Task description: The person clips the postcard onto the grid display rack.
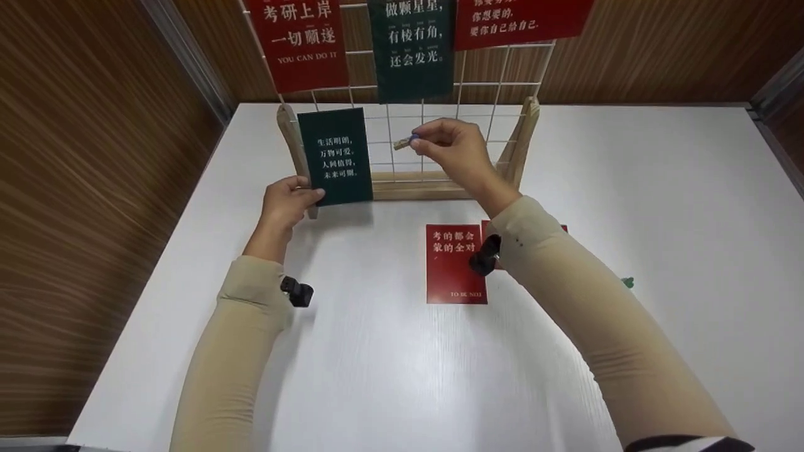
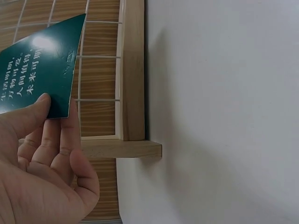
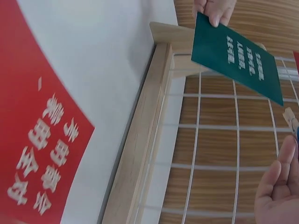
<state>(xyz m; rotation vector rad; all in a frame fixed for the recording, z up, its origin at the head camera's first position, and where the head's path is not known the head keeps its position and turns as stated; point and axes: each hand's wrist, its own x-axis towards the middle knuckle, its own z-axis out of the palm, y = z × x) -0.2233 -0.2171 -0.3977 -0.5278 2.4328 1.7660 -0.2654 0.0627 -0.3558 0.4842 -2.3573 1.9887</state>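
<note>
My left hand (image 1: 287, 199) pinches the lower left corner of a dark green card (image 1: 336, 157) with white lettering, thumb on the front and fingers behind. The card stands upright before the left side of a white wire grid (image 1: 408, 150) in a wooden stand. To the right of the card, my right hand (image 1: 458, 150) pinches a small wooden clothespin (image 1: 402, 144) with a blue piece on it. The clothespin is apart from the card in the right wrist view, where my right hand (image 3: 279, 186) shows only at the edge.
Red cards (image 1: 310, 47) and a green card (image 1: 413, 53) hang higher on the grid. A red card (image 1: 456, 276) lies on the white table (image 1: 364, 351), with another partly under my right arm. A small green item (image 1: 627, 282) lies farther right.
</note>
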